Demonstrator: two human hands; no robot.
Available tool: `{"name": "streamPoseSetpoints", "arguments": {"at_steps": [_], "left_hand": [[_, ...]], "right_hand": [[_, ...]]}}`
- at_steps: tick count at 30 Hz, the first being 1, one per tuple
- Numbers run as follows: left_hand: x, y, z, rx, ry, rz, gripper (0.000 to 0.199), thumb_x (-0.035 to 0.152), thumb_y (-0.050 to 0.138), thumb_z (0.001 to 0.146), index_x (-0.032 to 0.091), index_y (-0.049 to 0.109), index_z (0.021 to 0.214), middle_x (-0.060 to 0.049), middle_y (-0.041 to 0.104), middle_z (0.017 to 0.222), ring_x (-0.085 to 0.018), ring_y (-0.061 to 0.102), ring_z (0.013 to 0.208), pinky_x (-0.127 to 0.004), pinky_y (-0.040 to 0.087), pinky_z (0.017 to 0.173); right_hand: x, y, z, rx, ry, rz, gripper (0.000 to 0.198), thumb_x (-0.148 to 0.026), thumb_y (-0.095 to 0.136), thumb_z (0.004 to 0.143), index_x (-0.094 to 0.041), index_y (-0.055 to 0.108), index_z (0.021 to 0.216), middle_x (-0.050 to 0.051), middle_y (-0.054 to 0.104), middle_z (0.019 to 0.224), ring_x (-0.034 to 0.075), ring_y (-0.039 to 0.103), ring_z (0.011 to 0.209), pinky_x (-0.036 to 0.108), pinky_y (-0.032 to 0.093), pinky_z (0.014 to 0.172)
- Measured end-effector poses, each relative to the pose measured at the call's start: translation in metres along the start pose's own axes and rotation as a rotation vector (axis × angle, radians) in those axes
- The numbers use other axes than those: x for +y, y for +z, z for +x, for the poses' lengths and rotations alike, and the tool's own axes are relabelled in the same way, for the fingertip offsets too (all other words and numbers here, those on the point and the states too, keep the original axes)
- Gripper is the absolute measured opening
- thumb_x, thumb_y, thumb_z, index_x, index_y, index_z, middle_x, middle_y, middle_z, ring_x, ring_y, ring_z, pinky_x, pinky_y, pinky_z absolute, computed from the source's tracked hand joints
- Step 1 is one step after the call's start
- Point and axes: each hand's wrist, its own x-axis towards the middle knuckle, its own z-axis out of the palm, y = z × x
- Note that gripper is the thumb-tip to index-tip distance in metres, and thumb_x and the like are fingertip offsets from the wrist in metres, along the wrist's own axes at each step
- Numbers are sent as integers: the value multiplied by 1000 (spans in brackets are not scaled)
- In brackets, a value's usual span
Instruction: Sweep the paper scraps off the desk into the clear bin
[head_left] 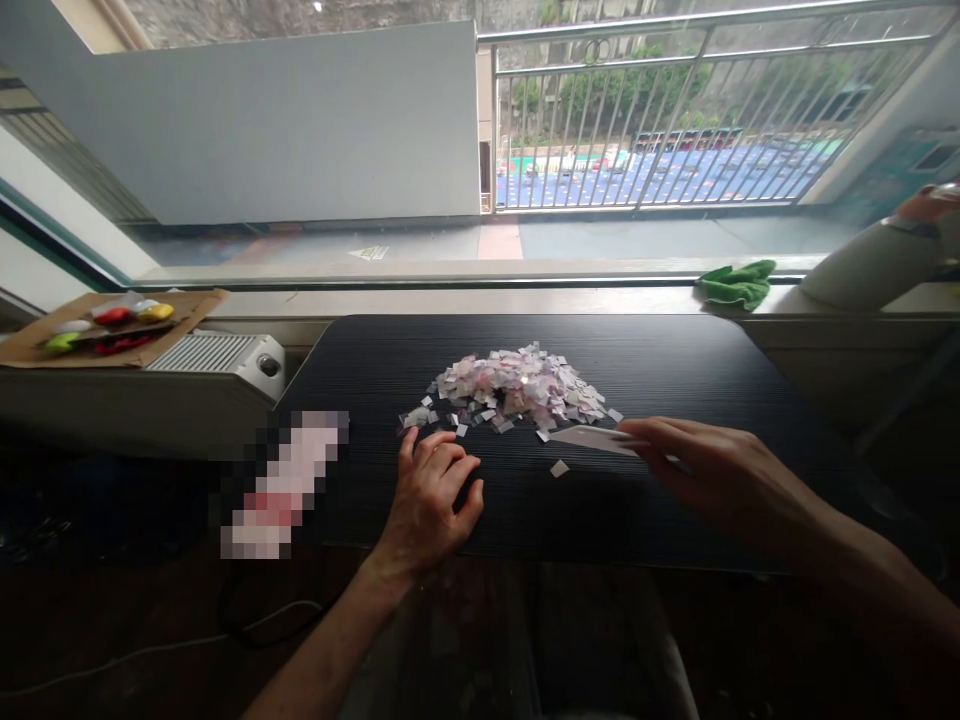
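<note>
At left: left hand (439, 492) with empty grip, fingers loosely curled just beside the heap of small pale squares (525, 388), seemingly as a fence. At centre: heap on the black surface (360, 360), within reach. At right: right hand (690, 450) with grip closed on one end of a thin white strip (596, 439), apparently for a free tip.

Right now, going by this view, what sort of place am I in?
Indoors, perhaps at a school or nursery, though I can't be sure: a dark table stands by a window sill, and beyond the metal railing outside lies a bright blue, playground-like surface.
</note>
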Motion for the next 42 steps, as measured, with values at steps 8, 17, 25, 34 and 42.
{"name": "streamPoseSetpoints", "arguments": {"at_steps": [8,17,25,34,42], "left_hand": [[1,-2,0,45,12,10,12,19,57,87,18,66,95,-5,67,89,-28,59,108,-61,29,111],[14,-7,-9,-8,14,-62,13,18,57,87,20,66,97,-4,67,90,-27,59,110,-59,25,113],[12,-5,-10,-12,12,-69,13,18,58,87,20,65,98,-4,67,91,-27,58,110,-59,26,113],[11,-5,-11,-2,23,-59,12,19,57,87,20,64,98,-4,66,90,-27,59,109,-60,26,112],[11,-4,-11,-2,14,-66,12,20,58,86,20,65,97,-4,67,90,-27,59,110,-59,26,113]], "right_hand": [[-3,-5,-23,-34,-97,112,31,-21,43,92,-28,68,110,4,77,97,22,74,78,32,57,66],[9,-2,-30,-33,13,158,29,-25,44,94,-25,66,113,7,77,102,26,74,83,36,57,69],[0,-18,-32,-239,128,349,25,-30,50,91,-24,68,108,5,78,93,20,73,77,28,53,67],[18,-2,46,-551,260,434,27,-41,54,79,-17,65,86,2,67,73,16,59,64,25,45,56],[12,-8,38,-694,222,465,25,-39,55,78,-17,64,85,1,64,73,16,58,65,25,44,57]]}}
